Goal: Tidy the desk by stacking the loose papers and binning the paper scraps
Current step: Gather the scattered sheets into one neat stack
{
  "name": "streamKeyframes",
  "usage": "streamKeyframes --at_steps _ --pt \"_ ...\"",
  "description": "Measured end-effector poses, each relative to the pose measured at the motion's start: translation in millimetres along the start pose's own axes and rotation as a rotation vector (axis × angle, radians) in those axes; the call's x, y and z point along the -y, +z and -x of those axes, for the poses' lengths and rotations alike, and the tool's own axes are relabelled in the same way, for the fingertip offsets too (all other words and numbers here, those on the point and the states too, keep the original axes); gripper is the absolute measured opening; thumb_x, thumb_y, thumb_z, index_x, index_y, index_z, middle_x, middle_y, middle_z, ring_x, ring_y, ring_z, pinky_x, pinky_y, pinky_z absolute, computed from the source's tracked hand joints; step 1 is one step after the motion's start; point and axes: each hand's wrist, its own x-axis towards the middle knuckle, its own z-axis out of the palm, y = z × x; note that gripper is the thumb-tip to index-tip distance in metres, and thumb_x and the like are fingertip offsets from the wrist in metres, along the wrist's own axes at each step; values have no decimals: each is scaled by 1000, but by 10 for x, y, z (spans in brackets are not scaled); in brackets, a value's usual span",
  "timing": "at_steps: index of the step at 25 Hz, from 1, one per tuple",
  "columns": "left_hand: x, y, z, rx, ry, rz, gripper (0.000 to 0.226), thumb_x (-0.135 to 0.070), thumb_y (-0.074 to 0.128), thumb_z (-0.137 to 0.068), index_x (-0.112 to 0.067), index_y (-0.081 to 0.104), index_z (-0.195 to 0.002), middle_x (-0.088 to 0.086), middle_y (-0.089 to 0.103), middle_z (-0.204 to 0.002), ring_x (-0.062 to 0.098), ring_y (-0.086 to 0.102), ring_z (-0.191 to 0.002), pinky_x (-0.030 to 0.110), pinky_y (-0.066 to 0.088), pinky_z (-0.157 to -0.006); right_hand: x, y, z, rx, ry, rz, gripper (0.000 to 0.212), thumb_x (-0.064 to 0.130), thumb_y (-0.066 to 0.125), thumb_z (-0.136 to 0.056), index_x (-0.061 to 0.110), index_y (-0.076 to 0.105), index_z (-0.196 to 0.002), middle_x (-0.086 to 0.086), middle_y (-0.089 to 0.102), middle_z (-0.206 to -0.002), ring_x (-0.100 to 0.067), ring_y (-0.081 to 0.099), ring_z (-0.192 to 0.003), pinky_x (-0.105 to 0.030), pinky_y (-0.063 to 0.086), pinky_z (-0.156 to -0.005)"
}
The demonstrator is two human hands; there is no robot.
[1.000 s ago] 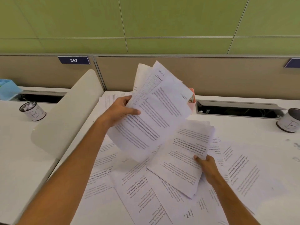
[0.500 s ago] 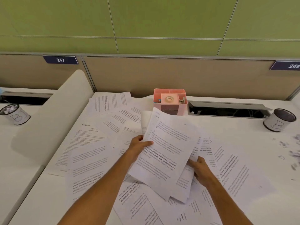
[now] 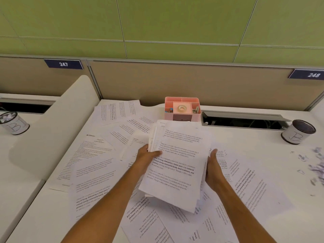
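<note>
While loose sheets lie scattered over most of the counter (image 3: pixel 43 213), a gathered stack of papers (image 3: pixel 177 162) is held just above them, directly in front of the pink organiser (image 3: pixel 182 109). The left hand (image 3: pixel 147 156) grips the stack's left edge, thumb on top. The right hand (image 3: pixel 213 170) presses its palm flat against the right edge, fingers straight. The stack's edges are uneven, with sheets fanned out at the lower corner.

Assessment: the stacking step is in hand; the scraps step is not begun. Paper scraps (image 3: pixel 315 162) lie well to the right of the organiser, near the white tin (image 3: pixel 298 132).

Next move calls for squaring the stack's edges, then adding the remaining loose sheets (image 3: pixel 98 169) left of and below it.
</note>
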Motion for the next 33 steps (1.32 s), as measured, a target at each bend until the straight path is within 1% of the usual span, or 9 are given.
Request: streamKeyframes --at_steps 2,4,6,8,12,16,21,26,33 --pt "-134 25 23 -25 93 -14 46 1 76 -77 -10 64 -120 6 70 -114 23 67 -103 35 56 -88 132 42 -16 48 -74 65 85 72 68 -66 18 57 -130 -6 68 -123 -28 65 -112 -49 52 -94" --pt "-307 31 66 -42 187 -24 44 1 76 -78 -12 65 -118 2 71 -109 19 68 -99 29 58 -81 273 91 -13 73 -160 174 66 41 83 -69 10 61 -123 -9 70 -118 -30 67 -108 -46 56 -89" --pt "-486 10 109 -40 272 -33 42 0 76 -77 -15 66 -116 0 73 -105 17 70 -95 31 59 -78 411 141 -13 70 -229 204 37 13 72 -81 9 64 -116 -7 72 -112 -29 69 -105 -38 59 -81" --pt "-634 -33 136 -21 338 -21 39 2 75 -78 -14 67 -113 1 74 -104 18 72 -92 32 60 -76 525 203 1 66 -288 195 27 1 64 -86 10 65 -111 -3 74 -107 -24 71 -100 -31 59 -75" --pt "-820 -90 166 26 377 -5 32 5 74 -76 -13 70 -102 1 75 -101 19 72 -92 31 59 -78 602 302 -6 64 -352 208 26 -3 61 -87 12 65 -108 3 76 -101 -18 72 -95 -31 60 -75" --pt "-776 -75 183 54 367 -58 34 10 73 -75 -16 69 -96 -4 75 -95 13 72 -89 25 58 -71 527 350 -29 71 -386 224 30 -7 66 -82 12 67 -106 3 76 -101 -16 71 -96 -25 57 -73" --pt "-550 -32 186 69 312 -63 32 4 74 -78 -17 68 -102 -1 74 -100 16 71 -93 32 60 -79 300 354 -71 -24 -321 208 30 -1 71 -80 16 68 -104 2 76 -98 -16 72 -93 -30 60 -74" --pt "-499 21 186 57 367 -87 31 -5 75 -81 -18 67 -108 3 73 -107 20 70 -96 37 59 -79 291 314 -51 -47 -325 153 34 -3 73 -76 12 67 -106 -2 75 -101 -20 72 -91 -32 60 -73" --pt "-159 30 81 18 211 -153 30 -10 74 -83 -11 67 -112 4 72 -104 25 67 -102 31 58 -78 57 239 -83 -70 -221 193 28 5 72 -82 19 68 -106 -1 73 -109 -22 69 -102 -38 58 -83"
